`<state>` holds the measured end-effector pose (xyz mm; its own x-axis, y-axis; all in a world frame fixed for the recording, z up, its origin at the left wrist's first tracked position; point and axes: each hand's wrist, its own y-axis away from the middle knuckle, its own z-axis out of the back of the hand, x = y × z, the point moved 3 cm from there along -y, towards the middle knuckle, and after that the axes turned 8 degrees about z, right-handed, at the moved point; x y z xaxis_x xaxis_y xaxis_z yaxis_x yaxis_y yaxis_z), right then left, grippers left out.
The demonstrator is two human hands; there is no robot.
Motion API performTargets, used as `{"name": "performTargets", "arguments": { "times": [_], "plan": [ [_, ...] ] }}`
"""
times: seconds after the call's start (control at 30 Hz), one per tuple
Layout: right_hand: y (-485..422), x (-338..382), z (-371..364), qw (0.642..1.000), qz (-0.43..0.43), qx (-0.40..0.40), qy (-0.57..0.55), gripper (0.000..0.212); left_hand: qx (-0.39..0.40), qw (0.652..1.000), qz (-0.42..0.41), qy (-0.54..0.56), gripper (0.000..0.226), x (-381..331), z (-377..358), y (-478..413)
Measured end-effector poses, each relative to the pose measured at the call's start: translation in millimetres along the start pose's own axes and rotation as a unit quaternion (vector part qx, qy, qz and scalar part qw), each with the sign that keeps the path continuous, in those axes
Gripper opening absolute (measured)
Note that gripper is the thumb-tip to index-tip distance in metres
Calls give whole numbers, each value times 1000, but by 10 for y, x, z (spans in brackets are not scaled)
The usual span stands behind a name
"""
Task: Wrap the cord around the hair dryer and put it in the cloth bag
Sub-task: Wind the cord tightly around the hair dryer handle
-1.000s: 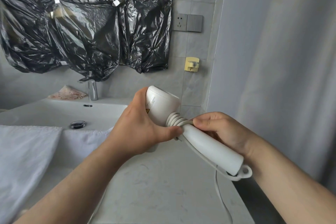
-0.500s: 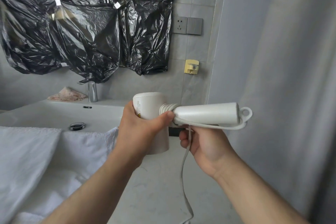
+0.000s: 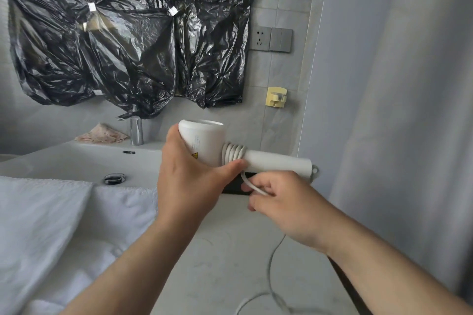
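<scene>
A white hair dryer [image 3: 204,140] is held above the counter, its barrel upright and its handle [image 3: 276,162] pointing right. My left hand [image 3: 189,179] grips the barrel, thumb pressed on several turns of white cord [image 3: 234,152] coiled where handle meets barrel. My right hand [image 3: 284,202] sits just below the handle, fingers closed on the cord [image 3: 252,186]. The loose cord [image 3: 271,263] trails down onto the counter. No cloth bag is in view.
A white sink [image 3: 76,161] with a drain [image 3: 115,178] and chrome tap [image 3: 136,130] lies left. White towels [image 3: 51,225] drape its front. Grey stone counter [image 3: 217,263] below. Black plastic [image 3: 128,33] covers the mirror. A curtain [image 3: 396,110] hangs right. Wall socket [image 3: 259,38] behind.
The dryer has turned so its barrel stands upright. My right hand has moved lower and pulled the cord under the handle; another turn sits on the coil.
</scene>
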<state>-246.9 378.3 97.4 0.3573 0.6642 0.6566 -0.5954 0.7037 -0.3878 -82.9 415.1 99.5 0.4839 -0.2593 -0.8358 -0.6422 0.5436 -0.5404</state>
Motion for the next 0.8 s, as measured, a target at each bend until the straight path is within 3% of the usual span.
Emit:
{"name": "performTargets", "arguments": {
  "times": [0.07, 0.17, 0.23, 0.37, 0.5, 0.8],
  "plan": [
    [4, 77, 133, 991, 31, -14, 132, 17, 30, 999, -24, -38, 82, 19, 7, -38],
    [29, 214, 253, 943, 107, -37, 314, 28, 95, 992, -50, -71, 80, 61, 3, -85],
    [41, 266, 285, 927, 144, -49, 342, 25, 137, 985, -65, -76, 78, 68, -11, -66],
    [60, 228, 401, 946, 180, -135, 234, 11, 149, 985, -73, -46, 76, 32, 16, -41],
    [44, 140, 444, 986, 64, -107, 107, 18, 164, 979, -104, -56, 85, -13, 14, -32],
    [50, 21, 505, 992, -3, -116, -50, 16, 158, 971, -143, -109, 93, -84, 23, 27]
  ]
}}
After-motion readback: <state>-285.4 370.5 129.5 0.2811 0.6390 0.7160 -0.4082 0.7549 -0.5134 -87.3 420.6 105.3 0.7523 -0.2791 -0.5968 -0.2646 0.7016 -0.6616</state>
